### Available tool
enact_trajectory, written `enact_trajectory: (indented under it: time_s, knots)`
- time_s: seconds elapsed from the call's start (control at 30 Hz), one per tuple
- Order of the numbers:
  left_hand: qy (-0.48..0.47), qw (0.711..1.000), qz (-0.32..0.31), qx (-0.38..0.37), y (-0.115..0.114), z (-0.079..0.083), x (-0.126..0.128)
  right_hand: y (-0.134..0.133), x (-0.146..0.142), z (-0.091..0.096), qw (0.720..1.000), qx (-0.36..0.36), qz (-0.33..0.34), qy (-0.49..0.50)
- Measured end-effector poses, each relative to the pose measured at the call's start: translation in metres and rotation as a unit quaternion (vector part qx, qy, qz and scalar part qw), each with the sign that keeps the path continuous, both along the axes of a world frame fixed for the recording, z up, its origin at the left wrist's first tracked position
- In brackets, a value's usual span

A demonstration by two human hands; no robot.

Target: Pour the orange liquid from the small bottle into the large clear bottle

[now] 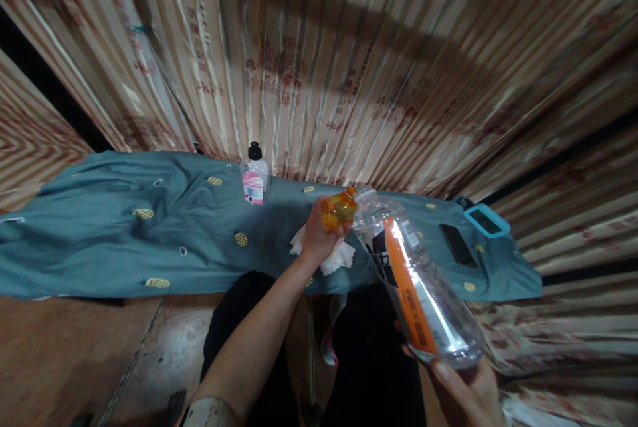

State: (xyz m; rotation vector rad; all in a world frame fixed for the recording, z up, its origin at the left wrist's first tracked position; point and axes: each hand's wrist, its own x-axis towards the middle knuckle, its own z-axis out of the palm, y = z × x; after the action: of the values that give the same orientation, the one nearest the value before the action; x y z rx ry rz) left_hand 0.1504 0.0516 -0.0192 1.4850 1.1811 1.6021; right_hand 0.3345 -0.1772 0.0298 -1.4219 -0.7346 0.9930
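Observation:
My left hand (321,231) is closed around an orange cap (339,209) at the mouth of a large clear plastic bottle (419,274) with an orange and black label. My right hand (461,390) holds that bottle by its base, tilted with the neck pointing away from me. A crumpled white tissue (339,256) lies on the cloth just under my left hand; I cannot tell whether the hand touches it.
A teal cloth with yellow dots (149,234) covers a low surface. On it stand a small clear bottle with a black cap and pink label (254,178), a dark phone (457,244) and a blue-framed device (487,220). Striped curtains hang behind.

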Motion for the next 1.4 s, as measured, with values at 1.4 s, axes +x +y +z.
enact_trajectory:
  time_s: [1.4]
  knots:
    - [-0.044, 0.999, -0.019, -0.022, -0.003, 0.008, 0.001, -0.005, 0.011, -0.014, 1.000, -0.004, -0.001, -0.008]
